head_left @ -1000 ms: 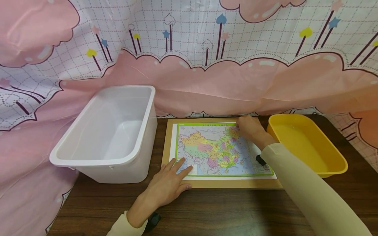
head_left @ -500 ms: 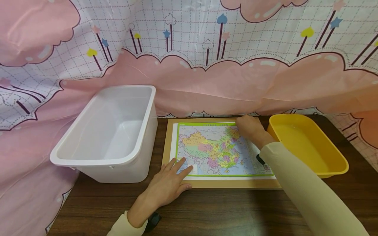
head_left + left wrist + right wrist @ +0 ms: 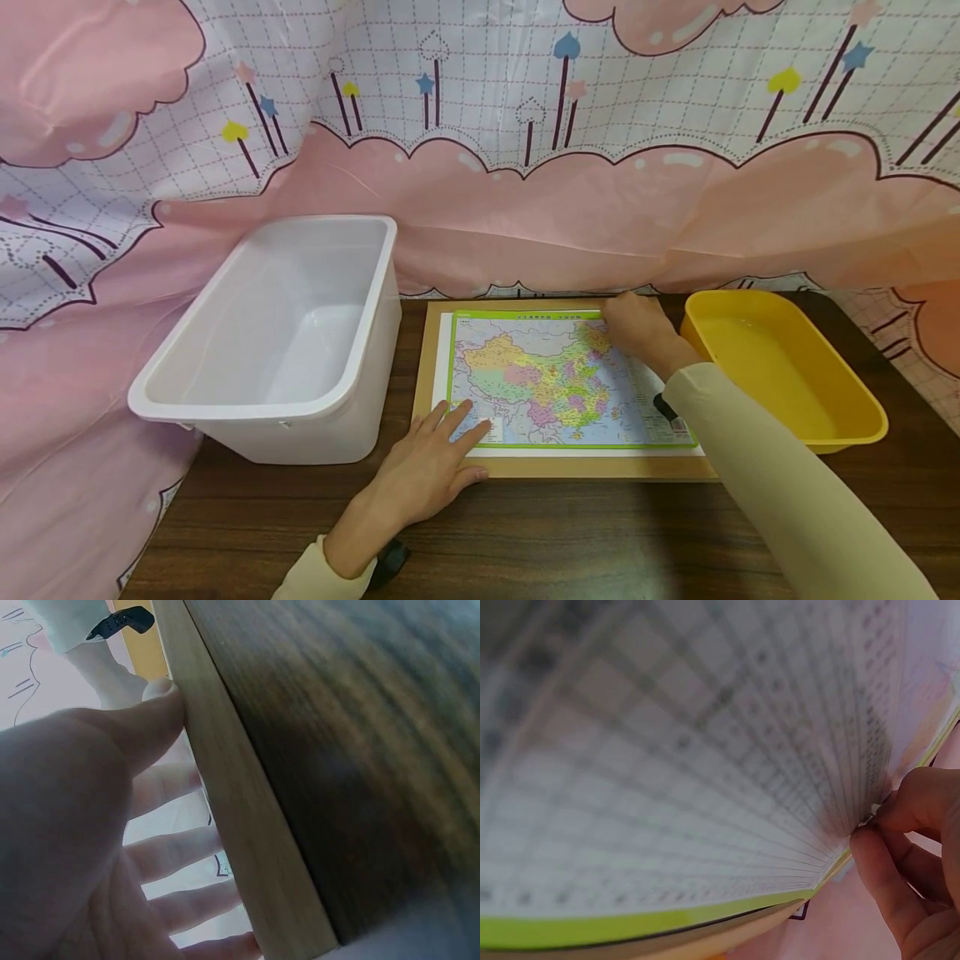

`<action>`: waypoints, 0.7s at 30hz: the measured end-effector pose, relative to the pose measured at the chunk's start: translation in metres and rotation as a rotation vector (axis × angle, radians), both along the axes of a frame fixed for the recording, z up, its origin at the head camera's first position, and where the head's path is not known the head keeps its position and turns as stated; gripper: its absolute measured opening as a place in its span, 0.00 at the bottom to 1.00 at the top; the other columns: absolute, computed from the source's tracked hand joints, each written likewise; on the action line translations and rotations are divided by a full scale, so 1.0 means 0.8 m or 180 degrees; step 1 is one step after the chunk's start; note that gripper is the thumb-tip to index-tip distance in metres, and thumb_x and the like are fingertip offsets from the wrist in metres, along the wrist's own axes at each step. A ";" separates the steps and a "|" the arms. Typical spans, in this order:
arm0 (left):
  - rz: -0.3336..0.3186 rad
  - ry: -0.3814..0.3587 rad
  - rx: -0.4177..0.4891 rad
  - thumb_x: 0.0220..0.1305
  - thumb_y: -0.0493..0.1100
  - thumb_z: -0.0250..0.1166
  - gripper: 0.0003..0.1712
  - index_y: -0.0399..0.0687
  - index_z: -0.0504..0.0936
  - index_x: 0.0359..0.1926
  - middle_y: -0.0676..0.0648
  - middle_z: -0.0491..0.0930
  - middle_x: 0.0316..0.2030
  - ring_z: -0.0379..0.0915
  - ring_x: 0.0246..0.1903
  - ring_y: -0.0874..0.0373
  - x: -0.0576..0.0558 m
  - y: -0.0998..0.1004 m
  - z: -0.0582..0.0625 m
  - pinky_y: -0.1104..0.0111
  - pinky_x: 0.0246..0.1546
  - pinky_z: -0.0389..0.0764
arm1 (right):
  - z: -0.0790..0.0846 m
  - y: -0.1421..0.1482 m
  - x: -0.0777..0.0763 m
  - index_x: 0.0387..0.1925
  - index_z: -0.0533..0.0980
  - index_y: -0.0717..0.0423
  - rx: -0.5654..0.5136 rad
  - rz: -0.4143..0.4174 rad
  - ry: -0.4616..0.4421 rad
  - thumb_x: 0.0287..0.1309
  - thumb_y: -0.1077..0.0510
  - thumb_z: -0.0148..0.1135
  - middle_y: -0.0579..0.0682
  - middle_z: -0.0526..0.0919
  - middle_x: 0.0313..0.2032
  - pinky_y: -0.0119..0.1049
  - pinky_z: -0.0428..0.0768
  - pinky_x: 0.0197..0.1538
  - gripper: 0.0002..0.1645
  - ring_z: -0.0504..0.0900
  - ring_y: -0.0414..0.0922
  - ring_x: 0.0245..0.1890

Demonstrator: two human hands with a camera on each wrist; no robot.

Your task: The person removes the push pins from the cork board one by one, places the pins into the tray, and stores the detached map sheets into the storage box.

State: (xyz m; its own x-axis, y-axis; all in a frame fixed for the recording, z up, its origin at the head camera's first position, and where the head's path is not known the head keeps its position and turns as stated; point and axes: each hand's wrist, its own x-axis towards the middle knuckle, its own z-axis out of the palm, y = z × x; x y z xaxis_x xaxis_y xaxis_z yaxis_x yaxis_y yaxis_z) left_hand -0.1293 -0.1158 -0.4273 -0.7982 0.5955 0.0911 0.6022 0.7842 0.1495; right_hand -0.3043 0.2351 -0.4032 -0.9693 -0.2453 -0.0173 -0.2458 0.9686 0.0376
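Note:
A map of China (image 3: 540, 379) with a green border lies on a white sheet (image 3: 441, 358) over a tan wooden board (image 3: 600, 468). Spread across the lower left corner of the map and board is my left hand (image 3: 423, 471), fingers straight. In the left wrist view its thumb (image 3: 154, 712) touches the board's edge (image 3: 240, 802). My right hand (image 3: 641, 333) is at the upper right part of the map. Its thumb and forefinger pinch a small pale thing (image 3: 870, 816) close to the map's green edge, as the right wrist view shows; I cannot tell what it is.
To the left stands a deep white plastic tub (image 3: 367, 367). A shallow yellow tray (image 3: 780, 367) is at the right, beside my right forearm. Everything stands on a dark wooden table (image 3: 570, 533), with a pink and white patterned cloth (image 3: 525, 225) hanging behind it.

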 end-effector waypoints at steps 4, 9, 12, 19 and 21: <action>-0.0006 0.0007 0.0007 0.75 0.62 0.64 0.34 0.54 0.76 0.74 0.38 0.70 0.77 0.67 0.75 0.32 -0.001 0.000 0.000 0.34 0.63 0.79 | 0.000 0.001 0.001 0.44 0.85 0.65 -0.0061 0.0012 0.0007 0.73 0.61 0.62 0.58 0.83 0.35 0.49 0.84 0.43 0.10 0.80 0.52 0.31; -0.0010 0.0017 0.0008 0.75 0.62 0.64 0.34 0.54 0.76 0.74 0.38 0.70 0.77 0.67 0.74 0.32 -0.001 0.000 0.000 0.34 0.63 0.79 | 0.001 0.001 0.002 0.44 0.85 0.66 -0.0133 0.0035 0.0033 0.72 0.60 0.63 0.58 0.82 0.36 0.50 0.84 0.43 0.11 0.79 0.53 0.32; -0.0014 0.0030 -0.0004 0.75 0.62 0.64 0.34 0.54 0.76 0.74 0.38 0.70 0.77 0.68 0.74 0.32 -0.001 0.000 0.000 0.35 0.63 0.79 | 0.000 0.002 0.003 0.43 0.85 0.66 -0.0211 0.0031 0.0030 0.71 0.61 0.63 0.58 0.83 0.35 0.48 0.83 0.42 0.10 0.79 0.53 0.32; -0.0006 0.0045 -0.0020 0.75 0.62 0.64 0.33 0.55 0.76 0.74 0.38 0.70 0.76 0.68 0.74 0.32 -0.001 0.001 0.000 0.35 0.62 0.80 | -0.001 0.006 0.002 0.42 0.86 0.66 -0.0306 0.0034 -0.0006 0.68 0.61 0.65 0.58 0.80 0.35 0.45 0.83 0.41 0.10 0.79 0.52 0.33; -0.0001 0.0032 -0.0014 0.75 0.62 0.64 0.33 0.55 0.76 0.74 0.38 0.70 0.76 0.68 0.74 0.32 -0.001 0.001 0.000 0.35 0.62 0.80 | 0.000 0.007 0.003 0.41 0.86 0.66 -0.0344 0.0020 -0.0040 0.68 0.61 0.65 0.58 0.79 0.35 0.44 0.82 0.40 0.10 0.79 0.52 0.33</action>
State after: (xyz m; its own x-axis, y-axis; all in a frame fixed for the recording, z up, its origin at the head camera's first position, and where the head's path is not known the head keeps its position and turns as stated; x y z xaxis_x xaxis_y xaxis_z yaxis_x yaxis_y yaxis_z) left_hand -0.1301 -0.1148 -0.4276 -0.7970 0.5963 0.0965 0.6040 0.7846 0.1400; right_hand -0.3020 0.2403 -0.4032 -0.9676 -0.2525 -0.0026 -0.2517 0.9652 -0.0702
